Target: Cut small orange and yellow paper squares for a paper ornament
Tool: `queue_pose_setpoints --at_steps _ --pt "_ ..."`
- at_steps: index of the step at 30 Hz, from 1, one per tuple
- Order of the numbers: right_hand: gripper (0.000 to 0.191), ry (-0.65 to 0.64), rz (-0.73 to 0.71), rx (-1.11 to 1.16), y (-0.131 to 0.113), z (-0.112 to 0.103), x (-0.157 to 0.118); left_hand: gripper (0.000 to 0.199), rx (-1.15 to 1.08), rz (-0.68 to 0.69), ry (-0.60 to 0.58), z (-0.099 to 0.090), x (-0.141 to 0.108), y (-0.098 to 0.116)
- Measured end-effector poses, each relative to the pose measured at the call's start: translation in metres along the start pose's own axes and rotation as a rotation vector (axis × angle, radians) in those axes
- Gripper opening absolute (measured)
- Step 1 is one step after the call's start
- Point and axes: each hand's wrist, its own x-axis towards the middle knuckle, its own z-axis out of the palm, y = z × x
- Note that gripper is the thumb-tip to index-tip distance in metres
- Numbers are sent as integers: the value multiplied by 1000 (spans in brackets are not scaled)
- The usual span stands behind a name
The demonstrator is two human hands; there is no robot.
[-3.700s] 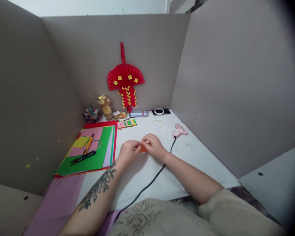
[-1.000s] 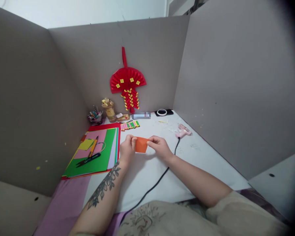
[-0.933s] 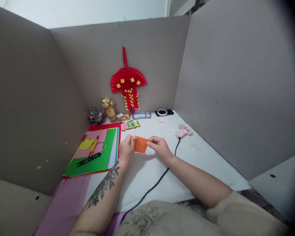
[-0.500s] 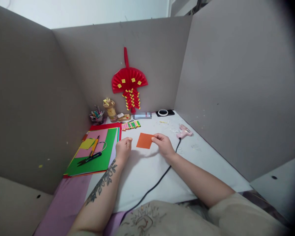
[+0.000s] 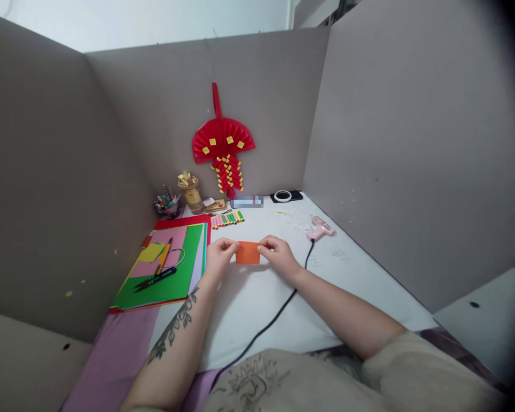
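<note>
Over the middle of the white table (image 5: 352,274), both hands are pinching a small orange paper (image 5: 248,253) from either side. The left hand (image 5: 218,260) is gripping its left edge with fingers curled in, and the right hand (image 5: 278,256) is gripping the right edge the same way. The fingertips are covering both ends of the paper, so it's hard to tell whether it's folded or just a flat strip, or whether it's touching the tabletop or hovering just above it.

Off to the left, a stack of colored paper sheets (image 5: 171,274) is lying with black scissors (image 5: 154,280) and an orange pen (image 5: 163,257) on top. A pink glue gun (image 5: 320,229) is sitting to the right, its black cord (image 5: 266,326) running back toward the person and disappearing under the shirt at the bottom edge. A red paper decoration (image 5: 223,149) is hanging on the back wall, with a row of little rolled papers (image 5: 226,218) below it. The stuff in the back corner is too small to make out, and one item there is blurred.
</note>
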Motion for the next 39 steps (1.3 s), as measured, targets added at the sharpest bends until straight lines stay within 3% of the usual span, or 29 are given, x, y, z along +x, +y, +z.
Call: queue_pose_setpoints --at_steps 5,17,24,30,36,39 --pt "11 16 57 61 3 0 1 15 -68 48 -42 4 2 -6" --pt "19 16 180 225 4 -2 6 25 -87 -34 -27 7 -1 -4" --pt "18 29 203 261 3 -4 7 25 72 -31 -166 4 0 -13" --pt "17 45 215 284 4 -4 8 32 391 107 -130 10 -2 -18" --pt "16 75 208 313 17 -7 11 6 199 71 -186 11 -2 -19" --pt "18 84 205 309 22 -8 12 13 122 54 -199 10 0 -20"
